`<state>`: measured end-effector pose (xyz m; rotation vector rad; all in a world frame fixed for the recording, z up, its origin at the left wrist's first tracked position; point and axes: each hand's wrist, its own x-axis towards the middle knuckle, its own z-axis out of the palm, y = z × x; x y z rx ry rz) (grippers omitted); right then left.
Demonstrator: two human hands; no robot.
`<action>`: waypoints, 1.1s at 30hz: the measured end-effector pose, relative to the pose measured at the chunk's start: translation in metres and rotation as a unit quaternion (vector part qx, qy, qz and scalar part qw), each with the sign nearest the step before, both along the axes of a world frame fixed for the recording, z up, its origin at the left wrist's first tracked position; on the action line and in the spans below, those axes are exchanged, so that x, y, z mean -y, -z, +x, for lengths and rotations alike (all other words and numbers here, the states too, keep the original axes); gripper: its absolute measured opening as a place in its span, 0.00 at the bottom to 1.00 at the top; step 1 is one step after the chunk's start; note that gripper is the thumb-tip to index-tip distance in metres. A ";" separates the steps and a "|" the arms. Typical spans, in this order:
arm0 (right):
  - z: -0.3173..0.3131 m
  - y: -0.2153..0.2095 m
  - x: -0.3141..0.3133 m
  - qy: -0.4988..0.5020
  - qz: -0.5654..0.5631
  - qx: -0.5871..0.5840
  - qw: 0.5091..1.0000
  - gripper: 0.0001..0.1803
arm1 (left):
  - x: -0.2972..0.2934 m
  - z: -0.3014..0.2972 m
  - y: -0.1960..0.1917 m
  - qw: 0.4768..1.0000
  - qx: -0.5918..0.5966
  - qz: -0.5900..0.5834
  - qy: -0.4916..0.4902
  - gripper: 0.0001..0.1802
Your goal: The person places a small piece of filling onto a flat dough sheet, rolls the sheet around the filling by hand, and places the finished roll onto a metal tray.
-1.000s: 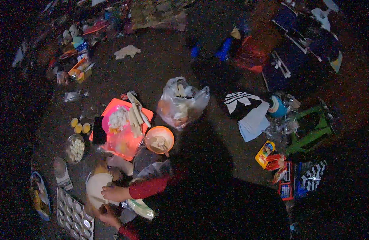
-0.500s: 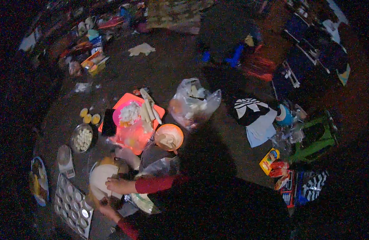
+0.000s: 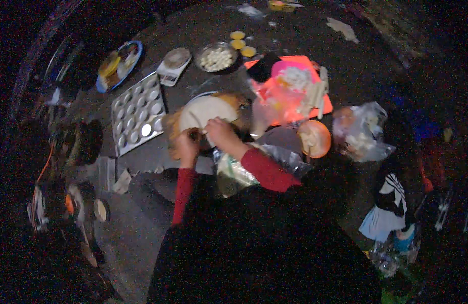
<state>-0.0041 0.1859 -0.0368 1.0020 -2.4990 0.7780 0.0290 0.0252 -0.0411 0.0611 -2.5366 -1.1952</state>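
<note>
A pale rounded sheet (image 3: 206, 112), which looks like dough, lies over a brownish round base (image 3: 174, 121). At its near edge my left hand (image 3: 187, 146) is closed, fingertips bent in on the sheet. Just to the right, my right hand (image 3: 223, 134) pinches the same edge, its fingers close to those of the left. The exact grip is small and dim. A clear plastic bag (image 3: 236, 169) with something pale in it lies beneath my right forearm.
To the left stand a muffin tin (image 3: 137, 114) and a kitchen scale (image 3: 174, 63). Farther off is a metal bowl (image 3: 217, 58) of small white balls. An orange tray (image 3: 282, 117), an orange bowl (image 3: 315, 139) and a filled plastic bag (image 3: 363, 131) lie to the right.
My view has swung left, so everything sits farther right and higher. My left hand has come round to the sheet's near edge, beside my right hand.
</note>
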 end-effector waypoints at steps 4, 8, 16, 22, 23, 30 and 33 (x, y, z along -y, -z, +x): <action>0.010 -0.018 -0.010 0.001 0.040 0.011 0.999 0.09 | -0.004 0.007 -0.009 0.994 0.059 -0.057 0.068 0.10; 0.012 -0.025 -0.012 -0.005 0.041 0.021 0.999 0.09 | 0.002 0.014 -0.008 0.994 0.015 -0.040 0.105 0.11; 0.007 -0.016 -0.021 -0.008 0.050 0.026 0.998 0.09 | -0.009 0.015 -0.033 0.990 -0.002 -0.049 0.134 0.09; 0.007 -0.008 -0.014 0.003 0.026 0.054 0.998 0.09 | -0.001 0.012 -0.015 0.992 -0.006 -0.050 0.118 0.08; 0.008 -0.013 -0.015 0.001 0.023 0.043 0.999 0.09 | -0.003 0.014 -0.016 0.992 -0.009 -0.053 0.111 0.08; 0.008 -0.026 -0.020 0.005 -0.010 0.040 0.999 0.08 | -0.014 0.010 -0.027 0.989 -0.048 -0.043 0.133 0.10; 0.009 -0.029 -0.017 0.011 0.012 0.065 0.998 0.09 | -0.016 0.010 -0.022 0.988 -0.059 -0.061 0.129 0.10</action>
